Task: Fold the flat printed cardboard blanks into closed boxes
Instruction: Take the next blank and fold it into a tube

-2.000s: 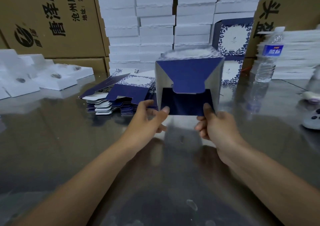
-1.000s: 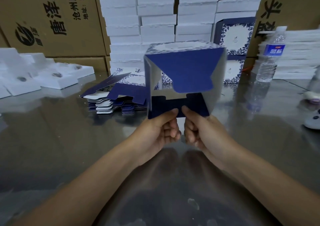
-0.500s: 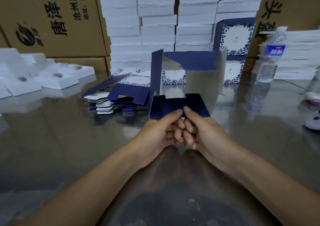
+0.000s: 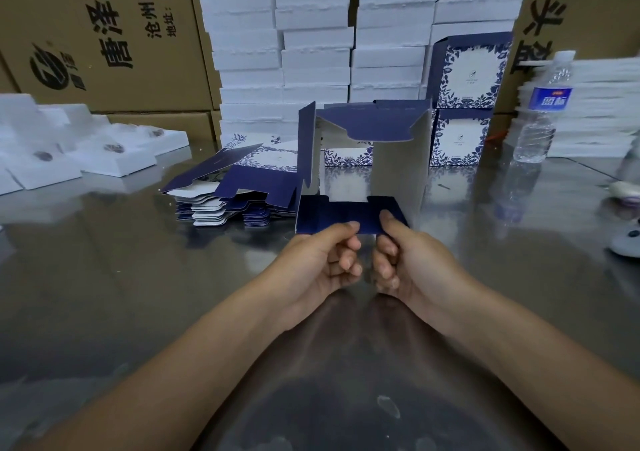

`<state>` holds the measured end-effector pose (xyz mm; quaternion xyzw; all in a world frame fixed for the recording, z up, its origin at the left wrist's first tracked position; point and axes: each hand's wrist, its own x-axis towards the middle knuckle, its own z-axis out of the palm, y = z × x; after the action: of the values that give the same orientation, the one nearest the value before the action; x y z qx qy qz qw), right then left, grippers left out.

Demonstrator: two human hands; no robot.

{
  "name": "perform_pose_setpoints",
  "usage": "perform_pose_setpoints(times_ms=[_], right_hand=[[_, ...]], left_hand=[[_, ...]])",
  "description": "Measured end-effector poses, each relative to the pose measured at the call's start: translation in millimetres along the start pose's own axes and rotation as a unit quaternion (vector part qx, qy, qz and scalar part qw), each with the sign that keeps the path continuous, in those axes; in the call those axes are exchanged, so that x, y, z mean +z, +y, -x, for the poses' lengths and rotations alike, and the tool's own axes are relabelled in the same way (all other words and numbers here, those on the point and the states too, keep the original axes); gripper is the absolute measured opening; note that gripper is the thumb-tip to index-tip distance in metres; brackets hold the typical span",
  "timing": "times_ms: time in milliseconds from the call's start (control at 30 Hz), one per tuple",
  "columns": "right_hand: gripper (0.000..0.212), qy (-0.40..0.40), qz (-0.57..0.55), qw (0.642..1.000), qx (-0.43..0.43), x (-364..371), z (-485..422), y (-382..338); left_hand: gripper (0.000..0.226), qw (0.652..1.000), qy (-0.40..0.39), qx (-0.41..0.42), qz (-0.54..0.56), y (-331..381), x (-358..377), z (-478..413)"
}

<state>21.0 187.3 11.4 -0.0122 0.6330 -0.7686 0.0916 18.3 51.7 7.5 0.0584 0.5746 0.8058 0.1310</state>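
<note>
At the left of the shiny grey worktop (image 4: 104,295), white foam trays (image 4: 114,153) each hold a small dark piece in a recess; what the pieces are is too small to tell. A clear plastic bottle with a blue label (image 4: 543,111) stands upright at the right, its fill level unclear. Two finished navy-and-white floral boxes (image 4: 465,73) sit closed, one on top of the other, against the wall of stacked white slabs (image 4: 311,52) and brown printed cartons (image 4: 104,35).

The part-folded navy-and-white cardboard box (image 4: 398,160) is in the middle of the worktop, just beyond both hands and just right of the stack of flat printed blanks (image 4: 235,191). Whether its lower edge rests on the worktop cannot be told. It stands open as a tube, and the worktop and a floral box show straight through it.

The left hand (image 4: 322,263) and the right hand (image 4: 408,260) sit close together at the near lower edge. Each pinches the navy bottom flap (image 4: 346,215), thumb on top and fingers curled underneath.

The box's side walls stand upright, grey inner faces showing. Its open axis runs away from the person toward the stacks. A navy flap hangs from the top edge, a narrow flap juts from the left wall, and the pinched flap lies nearly flat, pointing at the person.
</note>
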Motion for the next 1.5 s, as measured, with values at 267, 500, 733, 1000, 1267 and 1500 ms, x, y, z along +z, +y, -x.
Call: perform_pose_setpoints(times_ms=[267, 500, 733, 1000, 1267, 1500], right_hand=[[0.054, 0.027, -0.027, 0.999, 0.029, -3, 3, -6], [0.052, 0.098, -0.02, 0.995, 0.032, -8, 3, -11], [0.053, 0.159, 0.118, 0.98, -0.018, -11, 1, -11], [0.032, 0.266, 0.457, 0.808, -0.26, -30, -5, 1], [0.069, 0.128, 0.363, 0.823, -0.417, -26, -6, -2], [0.088, 0.074, 0.311, 0.852, -0.415, -29, -6, -2]], left_hand=[[0.047, 0.996, 0.057, -0.054, 0.03, 11, -4, 1], [0.057, 0.996, 0.067, -0.045, -0.021, 13, -4, 1], [0.055, 0.817, 0.24, 0.163, -0.498, 13, -17, 7], [0.056, 0.819, 0.229, 0.258, -0.458, 10, -28, -1], [0.085, 0.817, 0.133, 0.344, -0.443, 13, -20, 9], [0.062, 0.883, 0.137, 0.295, -0.338, 19, -12, 16]])
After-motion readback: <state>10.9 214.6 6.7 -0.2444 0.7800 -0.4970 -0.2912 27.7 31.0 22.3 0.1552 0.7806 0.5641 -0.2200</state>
